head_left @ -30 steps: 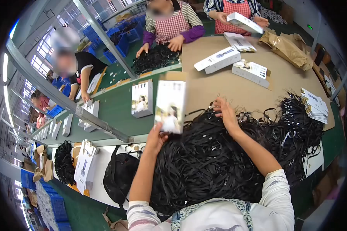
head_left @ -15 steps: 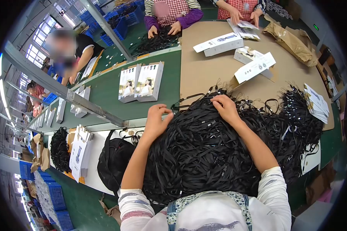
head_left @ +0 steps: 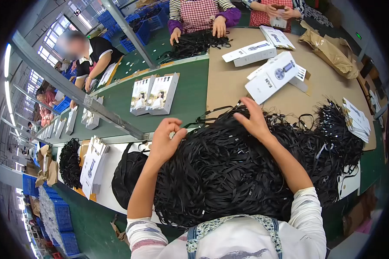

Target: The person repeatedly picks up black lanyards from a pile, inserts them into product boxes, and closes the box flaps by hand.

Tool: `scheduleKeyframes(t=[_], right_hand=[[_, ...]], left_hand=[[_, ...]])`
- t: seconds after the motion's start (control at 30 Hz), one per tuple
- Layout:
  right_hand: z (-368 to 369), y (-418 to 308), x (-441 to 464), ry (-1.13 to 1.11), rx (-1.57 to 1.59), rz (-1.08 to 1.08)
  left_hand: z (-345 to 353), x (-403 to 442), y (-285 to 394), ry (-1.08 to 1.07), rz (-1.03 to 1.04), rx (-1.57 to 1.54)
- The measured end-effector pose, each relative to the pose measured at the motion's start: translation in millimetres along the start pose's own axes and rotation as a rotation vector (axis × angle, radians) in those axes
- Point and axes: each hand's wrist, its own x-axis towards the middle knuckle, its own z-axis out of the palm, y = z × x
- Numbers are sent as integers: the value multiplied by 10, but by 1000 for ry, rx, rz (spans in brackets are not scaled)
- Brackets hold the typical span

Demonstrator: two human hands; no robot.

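A large heap of black straps (head_left: 229, 172) lies right in front of me. My left hand (head_left: 166, 138) hovers at the heap's left edge, its fingers loosely curled and apart, holding nothing. Over the heap's far edge is my right hand (head_left: 253, 121), thumb and fingers spread and empty. Just beyond it a white box with a fan picture (head_left: 272, 77) rests tilted on other boxes on the brown cardboard (head_left: 220, 90). Two white boxes with a photo, one at left (head_left: 141, 96) and one at right (head_left: 162, 95), stand side by side on the green surface.
A metal post (head_left: 90, 103) slants across the left. Flat white cartons (head_left: 93, 168) and a black bag (head_left: 127, 177) lie at the left. Crumpled brown paper (head_left: 328, 49) is at the back right. Co-workers' hands work across the table; one pair touches black straps (head_left: 194, 44).
The photo box left my left hand and stands beside the other one. The fan box has appeared on the boxes beyond my right hand, which has opened wider.
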Motion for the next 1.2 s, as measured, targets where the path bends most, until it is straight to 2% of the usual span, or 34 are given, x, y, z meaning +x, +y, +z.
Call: scheduleKeyframes(t=[0.03,0.07,0.1,0.13,0.17,0.2,0.23,0.27,0.3,0.33,0.37,0.43,0.5,0.53,0.57,0.6,0.63,0.67,0.7,0.77,0.8,0.83,0.87,0.9,0.97,1.0,1.03,1.07,1.1,1.2], right_hand=[[-141,-353,54,-98,132,4],[-189,-617,89,-220,188,-13],[-196,-879,107,-332,394,6],[-203,-1117,94,-429,588,-63],[-86,-1287,76,-486,750,-197],[-184,-1547,-26,-650,845,-81],[-124,-1662,-124,-855,918,-145],[-130,-1827,-283,-995,1175,-116],[-211,-1939,-378,-1292,1065,-97],[-262,-2061,-517,-1205,1094,-221],[-381,-2168,-570,-1165,1088,-259],[-588,-2161,-483,-893,575,-627],[-878,-2158,-225,-879,166,-581],[-903,-2032,-155,-754,124,-570],[-996,-1969,-2,-732,31,-563],[-1023,-1881,110,-714,11,-350],[-1152,-1863,254,-946,180,73],[-1078,-1616,331,-845,47,-179],[-1043,-1428,313,-649,83,-273],[-1149,-1320,382,-763,135,-28],[-1126,-1251,368,-762,131,-27],[-1032,-1136,339,-815,326,143],[-928,-1012,320,-856,526,314],[-847,-906,320,-853,530,315],[-631,-615,337,-764,420,235],[-332,-243,326,-464,79,-57],[-221,-3,394,-376,-125,-87],[-286,-8,445,-339,-495,-18],[-249,209,450,-190,-848,-124],[-271,633,475,-238,-860,-48]], left_hand=[[-48,70,189,2,0,0],[-66,151,435,-20,-102,-390],[-86,221,646,-46,-205,-780],[-114,283,797,-52,-200,-781],[-149,352,929,-81,-248,-1065],[-197,433,1049,-113,-294,-1347],[-291,522,1138,-188,-273,-1487],[-311,587,1198,-97,-215,-1418],[-307,639,1234,-5,-158,-1350],[-295,677,1169,61,-81,-1201],[-235,680,1106,52,-75,-1207],[-65,650,959,81,-182,-872],[192,477,830,-330,-251,-991],[216,357,804,-670,-294,-1192],[345,173,887,-558,-666,-1139],[337,69,841,-718,-543,-1228],[340,7,781,-877,-415,-1312],[395,-35,764,-724,-494,-1348],[454,-43,735,-567,-572,-1377],[484,110,403,-522,-388,-1133],[484,113,401,-384,-415,-1204],[496,154,498,-386,-413,-1205],[528,192,587,-192,-425,-1275],[542,219,623,6,-437,-1337],[555,277,577,37,-404,-1351],[545,317,630,127,-396,-1310],[537,350,662,215,-389,-1270],[554,376,642,251,-314,-1204],[549,390,622,255,-314,-1201],[527,395,544,242,-327,-1230]])
